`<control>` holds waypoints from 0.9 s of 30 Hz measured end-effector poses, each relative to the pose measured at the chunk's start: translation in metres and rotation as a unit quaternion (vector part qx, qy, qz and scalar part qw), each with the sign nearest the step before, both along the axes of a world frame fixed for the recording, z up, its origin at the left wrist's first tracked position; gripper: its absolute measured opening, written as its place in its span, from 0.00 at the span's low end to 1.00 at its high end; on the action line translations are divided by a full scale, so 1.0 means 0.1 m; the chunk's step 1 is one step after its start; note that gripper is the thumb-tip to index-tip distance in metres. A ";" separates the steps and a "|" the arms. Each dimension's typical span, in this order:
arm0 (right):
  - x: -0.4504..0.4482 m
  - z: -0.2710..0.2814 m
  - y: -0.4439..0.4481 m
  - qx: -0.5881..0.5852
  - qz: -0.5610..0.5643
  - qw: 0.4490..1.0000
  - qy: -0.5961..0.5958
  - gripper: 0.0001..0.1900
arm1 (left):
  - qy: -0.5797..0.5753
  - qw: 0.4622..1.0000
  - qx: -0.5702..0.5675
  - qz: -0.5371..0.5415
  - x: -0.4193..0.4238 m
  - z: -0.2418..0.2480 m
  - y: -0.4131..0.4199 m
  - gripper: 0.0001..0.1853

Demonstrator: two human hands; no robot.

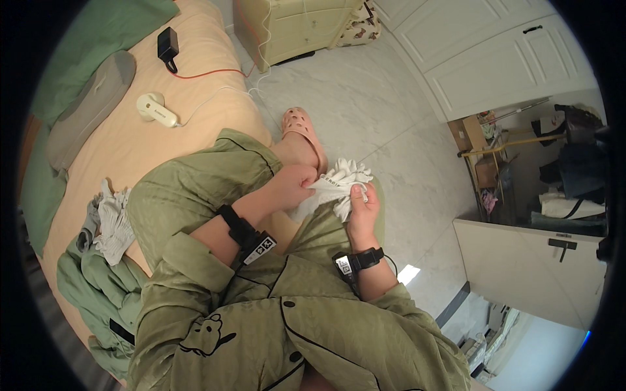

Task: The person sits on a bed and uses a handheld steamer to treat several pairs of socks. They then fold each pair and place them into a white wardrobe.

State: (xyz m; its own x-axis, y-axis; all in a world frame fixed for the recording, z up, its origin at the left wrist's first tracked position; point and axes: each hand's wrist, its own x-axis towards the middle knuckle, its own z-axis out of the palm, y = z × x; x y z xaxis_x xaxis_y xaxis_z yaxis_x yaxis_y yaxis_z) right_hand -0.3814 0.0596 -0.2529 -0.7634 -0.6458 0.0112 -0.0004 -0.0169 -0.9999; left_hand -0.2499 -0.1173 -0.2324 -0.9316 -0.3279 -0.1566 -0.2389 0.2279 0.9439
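Note:
Between my hands is a bunched white ribbed fabric item (342,178), perhaps a sock, with lettering on it. My left hand (295,184) pinches its pulled-out left corner. The other side is gripped by my right hand (364,207), thumb on top, above my right knee. Loose ruffled folds stick up between and beyond the hands. Black straps with small devices sit on both wrists. Beside my left thigh, a white ribbed piece (115,227) and a grey piece (88,229) lie on the bed.
I sit on a bed with a peach sheet (205,97). On it are a cream handheld device (156,110), a black power adapter (167,44) with a red cord, a grey pillow (93,107) and green bedding (98,273). A pink clog (298,124) is on my foot. A drawer cabinet (298,29) stands ahead.

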 end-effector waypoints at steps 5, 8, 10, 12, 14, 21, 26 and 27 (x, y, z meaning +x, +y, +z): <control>0.02 0.05 0.01 -0.022 0.054 0.998 -0.021 0.08 | -0.015 0.981 0.195 0.006 0.02 -0.08 0.05 0.19; 0.05 0.10 0.00 -0.042 0.077 0.995 -0.052 0.07 | -0.044 0.968 0.236 -0.079 0.00 -0.10 0.03 0.27; 0.09 0.13 -0.01 -0.037 0.086 0.994 -0.061 0.08 | -0.029 0.948 0.300 -0.100 -0.01 -0.08 0.05 0.28; 0.11 0.15 -0.01 -0.031 0.099 0.993 -0.064 0.07 | 0.023 0.910 0.408 -0.064 0.01 -0.03 0.12 0.24; 0.12 0.19 0.00 -0.025 0.119 0.990 -0.068 0.08 | 0.028 0.885 0.465 0.009 0.01 0.02 0.13 0.19; -0.02 0.48 0.05 -0.116 0.105 0.940 -0.303 0.23 | 0.068 0.827 0.557 0.036 0.07 0.12 -0.16 0.15; 0.11 0.44 -0.01 -0.238 0.199 0.814 -0.492 0.27 | 0.151 0.765 0.626 -0.005 0.05 0.00 0.06 0.27; 0.16 0.40 -0.04 -0.270 0.230 0.769 -0.531 0.28 | 0.161 0.769 0.619 -0.012 0.04 -0.03 0.09 0.28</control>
State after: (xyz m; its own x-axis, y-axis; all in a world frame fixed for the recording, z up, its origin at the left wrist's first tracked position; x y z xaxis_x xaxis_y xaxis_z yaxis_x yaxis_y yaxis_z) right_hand -0.3656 0.0558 -0.2131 -0.2186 -0.9708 -0.0986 0.9427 -0.1840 -0.2785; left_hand -0.2461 -0.1078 -0.2359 -0.9910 -0.0954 -0.0945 0.0428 -0.8914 0.4512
